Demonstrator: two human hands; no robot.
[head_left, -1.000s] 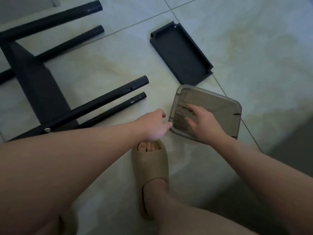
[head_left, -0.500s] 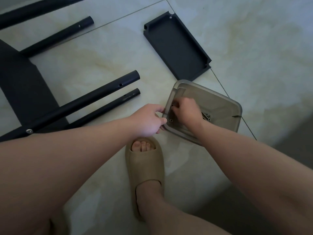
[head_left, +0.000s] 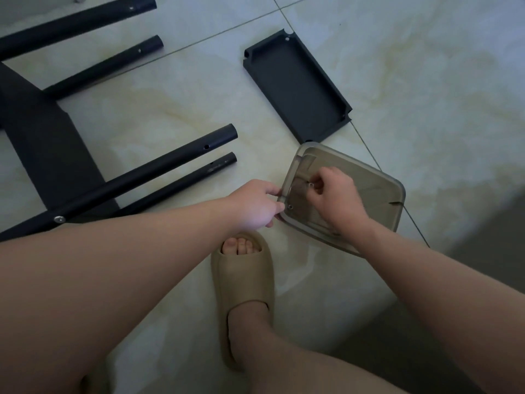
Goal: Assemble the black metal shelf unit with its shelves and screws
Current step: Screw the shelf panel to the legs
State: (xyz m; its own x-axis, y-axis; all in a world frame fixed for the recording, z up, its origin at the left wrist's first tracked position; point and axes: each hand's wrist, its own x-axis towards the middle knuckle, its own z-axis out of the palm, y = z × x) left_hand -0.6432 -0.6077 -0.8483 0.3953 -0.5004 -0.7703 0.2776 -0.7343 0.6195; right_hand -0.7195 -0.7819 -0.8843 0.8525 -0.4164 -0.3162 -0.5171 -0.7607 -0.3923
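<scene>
A grey translucent plastic tray (head_left: pixel 377 183) lies on the floor tiles, tilted, with small screws in it. My left hand (head_left: pixel 255 203) grips the tray's near left rim. My right hand (head_left: pixel 332 194) is inside the tray with curled fingers pinching a small silver screw (head_left: pixel 311 184). Another screw (head_left: pixel 290 207) lies at the tray's left corner. The half-built black shelf frame (head_left: pixel 51 155) lies on its side at the left, its tubular legs (head_left: pixel 176 163) pointing toward the tray. A loose black shelf panel (head_left: pixel 295 83) lies upside up beyond the tray.
My foot in a tan slipper (head_left: pixel 244 285) stands just below the tray and hands. Two more black legs (head_left: pixel 105 64) of the frame stretch across the upper left. Pale marble floor tiles (head_left: pixel 426 95) spread to the right.
My right hand went from lying flat in the tray to curling its fingers and pinching a screw. My left hand closed on the tray's rim. The camera view shifted slightly.
</scene>
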